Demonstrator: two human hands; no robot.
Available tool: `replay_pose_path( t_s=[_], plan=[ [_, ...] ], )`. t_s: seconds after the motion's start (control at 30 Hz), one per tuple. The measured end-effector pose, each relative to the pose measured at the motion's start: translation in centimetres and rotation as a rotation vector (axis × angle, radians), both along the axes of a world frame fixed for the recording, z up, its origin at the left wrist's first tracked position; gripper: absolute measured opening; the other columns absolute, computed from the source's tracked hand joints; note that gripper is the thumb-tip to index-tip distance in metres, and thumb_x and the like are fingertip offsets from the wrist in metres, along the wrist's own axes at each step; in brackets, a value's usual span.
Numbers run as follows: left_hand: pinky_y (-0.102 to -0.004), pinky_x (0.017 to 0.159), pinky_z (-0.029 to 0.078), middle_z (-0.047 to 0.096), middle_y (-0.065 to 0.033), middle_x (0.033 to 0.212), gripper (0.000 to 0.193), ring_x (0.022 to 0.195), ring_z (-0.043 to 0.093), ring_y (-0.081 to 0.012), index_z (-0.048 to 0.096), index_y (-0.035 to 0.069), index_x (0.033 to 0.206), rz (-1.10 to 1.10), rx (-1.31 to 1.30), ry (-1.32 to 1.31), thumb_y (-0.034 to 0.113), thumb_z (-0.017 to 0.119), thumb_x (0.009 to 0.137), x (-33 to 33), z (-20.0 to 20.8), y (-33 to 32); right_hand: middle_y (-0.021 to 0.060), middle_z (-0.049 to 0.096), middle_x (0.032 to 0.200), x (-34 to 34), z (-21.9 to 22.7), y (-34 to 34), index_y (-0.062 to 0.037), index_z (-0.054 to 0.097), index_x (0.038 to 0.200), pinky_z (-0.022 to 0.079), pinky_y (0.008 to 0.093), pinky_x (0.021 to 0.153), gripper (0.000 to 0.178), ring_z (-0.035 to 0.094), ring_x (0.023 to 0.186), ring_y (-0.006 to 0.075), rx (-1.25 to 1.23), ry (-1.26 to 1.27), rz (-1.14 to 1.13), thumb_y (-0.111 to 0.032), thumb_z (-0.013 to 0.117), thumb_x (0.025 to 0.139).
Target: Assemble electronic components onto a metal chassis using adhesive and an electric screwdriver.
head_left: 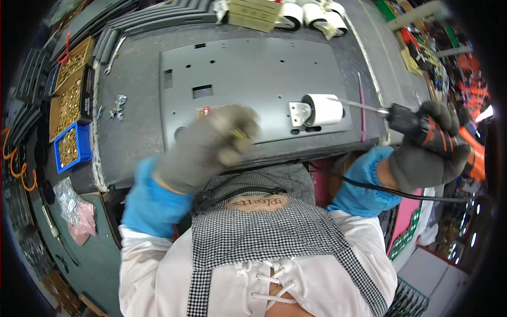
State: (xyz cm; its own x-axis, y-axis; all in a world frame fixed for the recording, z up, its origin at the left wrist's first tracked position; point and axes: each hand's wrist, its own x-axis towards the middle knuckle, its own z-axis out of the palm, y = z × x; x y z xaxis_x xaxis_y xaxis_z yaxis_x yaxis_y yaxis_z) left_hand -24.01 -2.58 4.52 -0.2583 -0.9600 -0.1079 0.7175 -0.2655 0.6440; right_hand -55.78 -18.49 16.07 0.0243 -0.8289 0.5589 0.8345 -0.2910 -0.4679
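A grey metal plate with several holes lies flat on the dark workbench. A white caster wheel with a metal bracket sits on the plate's right part. My right hand, in a grey glove, grips a black and orange power screwdriver whose long bit points left toward the caster. My left hand, also gloved and blurred, hovers over the plate's near edge and appears to pinch small brass-coloured screws.
Open boxes of brass screws and a blue bin line the bench's left side. Loose screws lie nearby. More white casters and cardboard boxes stand at the far edge. Plastic bags rest lower left.
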Motion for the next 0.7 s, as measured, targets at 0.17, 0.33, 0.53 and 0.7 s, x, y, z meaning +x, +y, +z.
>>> replay_pose_path(
  t_s=[0.17,0.33,0.53,0.7],
  plan=[
    [-0.025,0.078,0.052,0.07,-0.0054,0.098,0.027,0.086,0.063,-0.0118,0.072,0.0,0.114,0.001,-0.031,-0.584,0.016,0.07,0.092,-8.9,-0.3,-1.5,0.0019,0.047,0.086,1.5,-1.6,3.1,0.0045,0.035,0.146,0.043,0.0406,0.086,0.077,0.047,0.082,0.0164,-0.084,0.104,0.173,-0.027,0.072,0.086],
    [-0.0262,0.086,0.053,0.073,-0.0067,0.102,0.026,0.093,0.066,-0.0124,0.073,-0.002,0.112,0.009,-0.06,-0.676,0.012,0.071,0.09,-11.4,-0.3,-2.8,0.0029,0.049,0.087,-0.6,-3.4,3.3,-0.0047,0.026,0.155,0.046,0.0449,0.078,0.077,0.05,0.079,0.0191,-0.094,0.155,0.101,-0.039,0.06,0.095],
    [-0.0281,0.079,0.053,0.072,-0.0093,0.094,0.024,0.086,0.068,-0.0161,0.075,0.003,0.109,0.187,-0.276,-0.922,0.014,0.074,0.088,-13.7,-1.2,-3.8,0.0093,0.057,0.087,-2.2,-3.7,2.5,0.0,0.026,0.152,0.051,0.049,0.077,0.069,0.057,0.074,0.0225,0.011,0.262,-0.048,-0.03,0.055,0.096],
    [-0.0314,0.066,0.052,0.067,-0.0098,0.082,0.031,0.074,0.067,-0.0185,0.071,0.002,0.112,0.378,-0.446,-1.349,0.018,0.076,0.086,-14.6,-0.4,-4.9,0.0142,0.066,0.092,-2.2,-4.3,0.5,0.0009,0.036,0.145,0.053,0.051,0.077,0.058,0.064,0.077,0.0252,0.07,0.168,-0.048,-0.025,0.056,0.098]
  ],
)
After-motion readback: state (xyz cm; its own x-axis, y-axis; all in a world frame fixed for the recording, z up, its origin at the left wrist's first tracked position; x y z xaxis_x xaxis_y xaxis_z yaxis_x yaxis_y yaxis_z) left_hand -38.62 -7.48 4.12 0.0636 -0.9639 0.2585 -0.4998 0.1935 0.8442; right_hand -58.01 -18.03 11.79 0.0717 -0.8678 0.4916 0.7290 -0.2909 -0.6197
